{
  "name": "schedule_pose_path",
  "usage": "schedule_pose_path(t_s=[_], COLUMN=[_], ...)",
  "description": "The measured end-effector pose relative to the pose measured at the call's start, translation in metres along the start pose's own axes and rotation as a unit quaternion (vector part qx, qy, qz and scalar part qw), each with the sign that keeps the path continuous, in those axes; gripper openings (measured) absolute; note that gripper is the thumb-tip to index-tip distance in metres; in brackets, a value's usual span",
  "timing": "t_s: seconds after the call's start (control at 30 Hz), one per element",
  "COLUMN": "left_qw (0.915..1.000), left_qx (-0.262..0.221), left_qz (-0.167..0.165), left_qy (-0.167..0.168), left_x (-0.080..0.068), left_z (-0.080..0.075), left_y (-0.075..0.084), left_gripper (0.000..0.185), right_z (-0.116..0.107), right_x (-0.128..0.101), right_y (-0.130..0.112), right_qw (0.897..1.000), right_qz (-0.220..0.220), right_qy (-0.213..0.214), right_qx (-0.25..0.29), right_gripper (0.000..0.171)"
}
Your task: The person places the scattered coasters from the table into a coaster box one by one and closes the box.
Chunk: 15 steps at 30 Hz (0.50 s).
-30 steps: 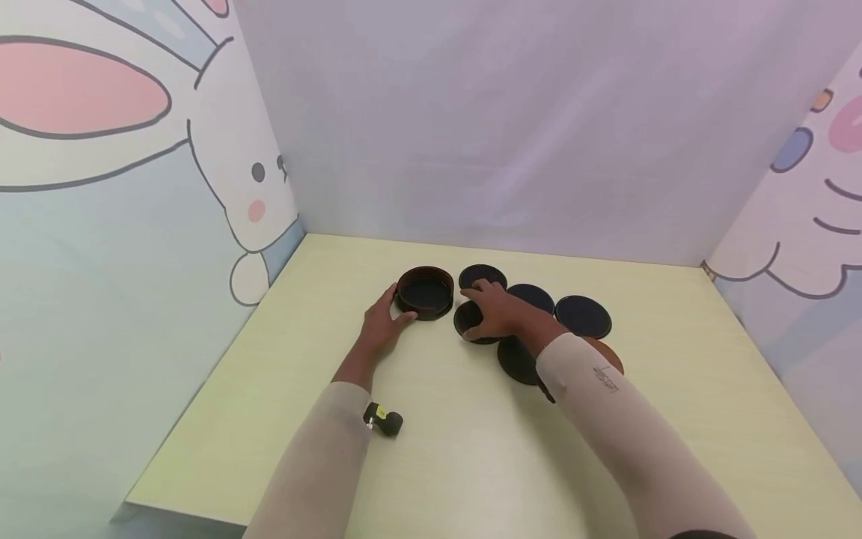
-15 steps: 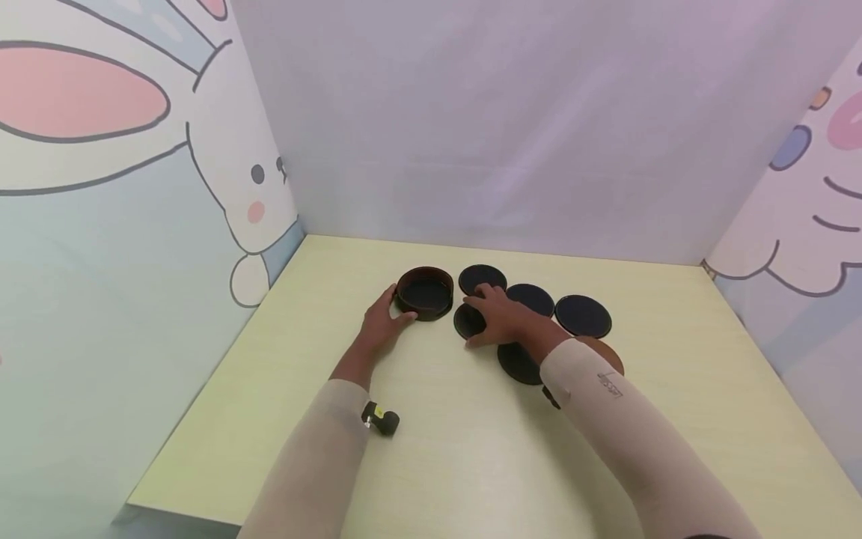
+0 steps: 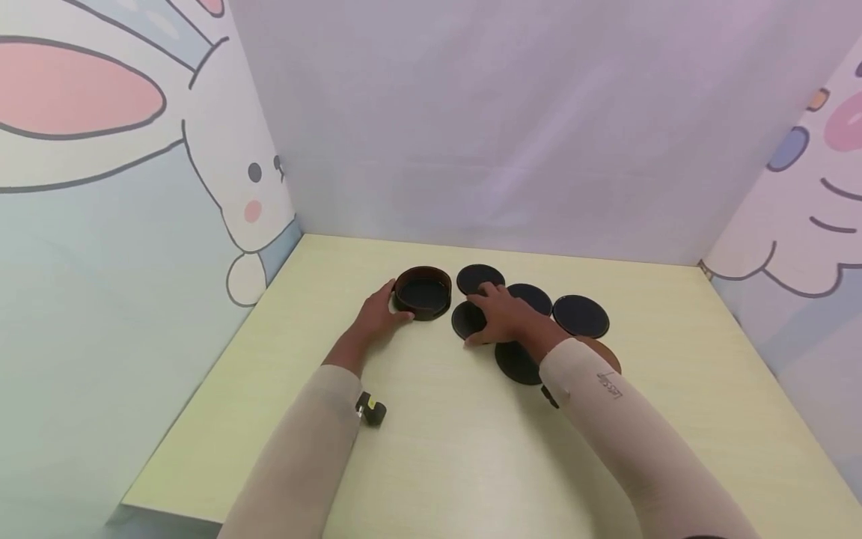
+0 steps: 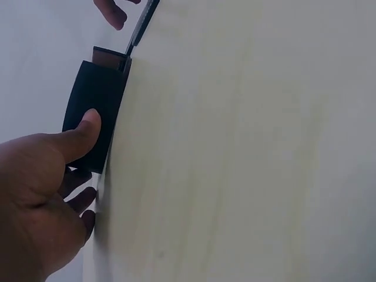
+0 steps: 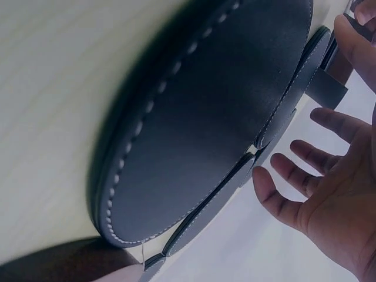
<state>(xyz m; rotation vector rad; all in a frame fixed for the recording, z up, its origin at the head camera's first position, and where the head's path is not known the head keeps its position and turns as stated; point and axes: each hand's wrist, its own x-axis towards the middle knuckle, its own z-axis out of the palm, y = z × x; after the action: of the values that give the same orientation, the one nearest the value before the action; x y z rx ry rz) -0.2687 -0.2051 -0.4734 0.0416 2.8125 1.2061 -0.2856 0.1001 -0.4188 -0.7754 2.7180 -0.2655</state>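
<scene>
I have the left hand [image 3: 377,318] gripping a round, open-topped black holder with a brown inner wall [image 3: 431,314] on the pale yellow table [image 3: 417,464], thumb against its outer wall, most of the other fingers hidden from my head camera. The right hand [image 3: 500,313], its fingers spread apart, covers part of a flat, round black coaster [image 3: 468,320] just beside the holder, and I can't tell whether any fingertip touches it. The right arm also hides parts of a nearer black disc [image 3: 517,364] and a brown disc [image 3: 601,352].
</scene>
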Motion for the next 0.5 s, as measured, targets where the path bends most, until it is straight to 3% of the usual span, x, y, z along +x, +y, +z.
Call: schedule_pose_path(t_s=[0.5], left_qw=[0.9974], left_qx=[0.068], left_qz=[0.008], left_qy=[-0.021], left_x=[0.004], left_z=[-0.013], left_y=[-0.007], left_gripper=[0.097], right_z=[0.004], right_x=[-0.001], right_y=[0.0], right_qw=[1.0], right_qz=[0.013], right_qy=[0.003], right_qx=[-0.005], right_gripper=[0.104])
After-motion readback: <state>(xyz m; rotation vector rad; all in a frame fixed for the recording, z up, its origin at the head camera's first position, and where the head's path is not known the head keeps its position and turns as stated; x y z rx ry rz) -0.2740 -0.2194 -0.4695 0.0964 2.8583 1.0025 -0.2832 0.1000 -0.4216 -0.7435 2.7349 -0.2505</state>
